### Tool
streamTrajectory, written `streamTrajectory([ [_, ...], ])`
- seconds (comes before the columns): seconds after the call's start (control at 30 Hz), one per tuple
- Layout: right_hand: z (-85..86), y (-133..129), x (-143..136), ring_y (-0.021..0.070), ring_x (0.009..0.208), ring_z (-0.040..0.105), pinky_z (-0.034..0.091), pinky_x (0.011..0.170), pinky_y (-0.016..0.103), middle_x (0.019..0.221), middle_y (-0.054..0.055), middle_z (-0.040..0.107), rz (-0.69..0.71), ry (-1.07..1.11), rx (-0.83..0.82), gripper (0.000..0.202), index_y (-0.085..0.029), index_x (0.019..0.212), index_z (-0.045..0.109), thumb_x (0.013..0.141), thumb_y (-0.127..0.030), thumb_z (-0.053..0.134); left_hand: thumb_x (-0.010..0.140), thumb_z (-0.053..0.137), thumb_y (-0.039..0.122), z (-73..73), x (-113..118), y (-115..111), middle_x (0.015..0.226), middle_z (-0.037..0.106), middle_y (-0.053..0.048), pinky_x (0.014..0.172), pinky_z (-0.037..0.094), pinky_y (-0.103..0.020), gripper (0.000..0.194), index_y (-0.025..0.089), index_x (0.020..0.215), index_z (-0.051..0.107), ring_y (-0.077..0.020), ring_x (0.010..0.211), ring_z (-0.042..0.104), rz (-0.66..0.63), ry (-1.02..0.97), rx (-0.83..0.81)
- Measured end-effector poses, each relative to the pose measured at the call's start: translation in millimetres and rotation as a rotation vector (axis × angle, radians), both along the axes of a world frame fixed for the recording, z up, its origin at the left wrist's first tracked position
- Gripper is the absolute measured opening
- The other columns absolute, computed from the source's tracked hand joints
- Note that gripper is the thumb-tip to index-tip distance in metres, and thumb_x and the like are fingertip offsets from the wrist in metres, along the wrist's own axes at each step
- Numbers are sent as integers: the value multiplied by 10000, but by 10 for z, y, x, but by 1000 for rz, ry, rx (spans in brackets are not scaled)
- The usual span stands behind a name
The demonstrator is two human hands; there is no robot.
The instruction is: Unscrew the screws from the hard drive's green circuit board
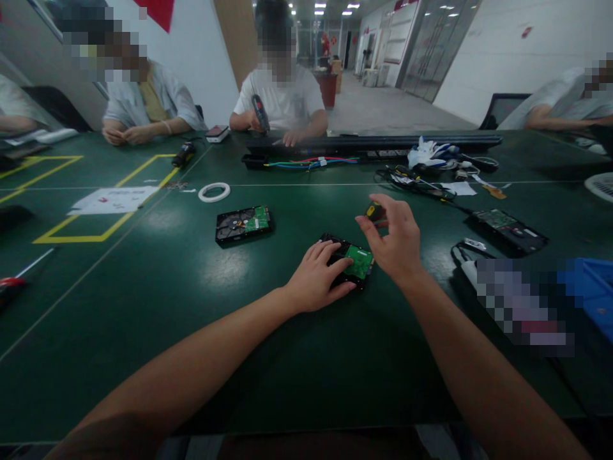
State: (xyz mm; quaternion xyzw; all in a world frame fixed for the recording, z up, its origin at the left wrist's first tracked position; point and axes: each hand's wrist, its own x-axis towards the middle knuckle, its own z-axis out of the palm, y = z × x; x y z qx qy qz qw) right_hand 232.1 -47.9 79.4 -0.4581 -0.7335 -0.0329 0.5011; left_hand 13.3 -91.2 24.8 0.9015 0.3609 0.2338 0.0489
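A hard drive (358, 260) lies on the green table in front of me, its green circuit board facing up. My left hand (316, 275) spans its left part, fingers over the far side and thumb along the near edge. Just above the drive's right end, my right hand (395, 236) pinches a small screwdriver (372, 211) by its yellow-and-black handle; its shaft cannot be made out. A second hard drive (243, 223) lies board up to the left. Farther right is another drive-like black unit (507, 231) with a cable running to it.
A white tape ring (214, 192) and paper sheet (112, 200) lie left, near a red-handled screwdriver (12, 289). Cables (416, 182), white gloves (431, 153) and a long black bar (383, 144) lie beyond. A blue bin (596, 294) stands right. Several people sit around the table; one holds a power tool (260, 114).
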Motion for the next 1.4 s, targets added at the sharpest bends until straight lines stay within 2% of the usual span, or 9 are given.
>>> streamTrajectory([
  [0.17,-34,15,23,267,1058,746,655,963,511,1328,79,719,54,0,-39,438,-350,1483,558,1045,-332,577,1013,664,567,-16,1,4,1608,467,-171,1278,329,-666,538,242,1440,627,-408,1543,399,0,-2,-7],
  [0.3,-69,15,25,243,1063,778,656,989,480,1376,87,701,136,78,-112,468,-322,1542,470,1073,-319,481,1013,668,562,-5,3,1,1603,471,-173,1277,332,-664,535,242,1440,628,-411,1543,393,4,-1,-12],
  [0.43,-53,10,9,255,1116,751,673,940,447,1381,93,686,130,74,-86,443,-315,1479,527,1042,-365,577,1012,666,567,-11,1,6,1600,467,-188,1280,329,-654,548,222,1437,631,-415,1541,394,-5,4,-5],
  [0.57,-28,19,4,269,1108,733,686,885,445,1299,76,709,105,74,-43,389,-331,1383,612,999,-363,664,1008,672,566,-36,2,13,1610,460,-181,1276,330,-665,550,231,1442,625,-416,1545,390,-6,-3,-5],
  [0.83,-71,-10,23,237,1079,787,663,988,456,1388,91,688,237,171,-145,494,-318,1552,445,1064,-280,509,1015,659,576,-24,1,10,1598,468,-177,1274,343,-655,548,237,1444,624,-409,1536,402,7,14,3],
  [1.0,-42,2,18,276,1106,721,690,861,455,1316,85,682,115,83,-41,458,-335,1442,575,996,-368,670,1015,664,567,-15,-1,8,1594,471,-185,1273,340,-661,542,230,1438,625,-412,1540,398,2,21,9],
  [1.1,-31,18,17,278,1097,704,695,806,438,1277,81,681,91,51,14,412,-329,1395,616,989,-352,685,1015,666,564,-12,-1,6,1600,469,-178,1272,338,-667,538,239,1441,621,-411,1542,397,0,15,10],
  [1.3,-92,9,19,246,1082,759,670,968,471,1388,95,675,170,122,-69,512,-320,1546,481,1043,-265,560,1020,657,566,-3,-6,3,1596,471,-182,1274,339,-656,540,233,1444,624,-410,1536,401,0,19,-1],
  [1.4,-91,-7,14,244,1088,759,671,968,469,1401,97,672,186,137,-58,519,-313,1544,482,1035,-260,568,1017,662,563,3,-5,-3,1603,465,-180,1279,333,-652,545,231,1448,624,-412,1544,392,1,11,-12],
])
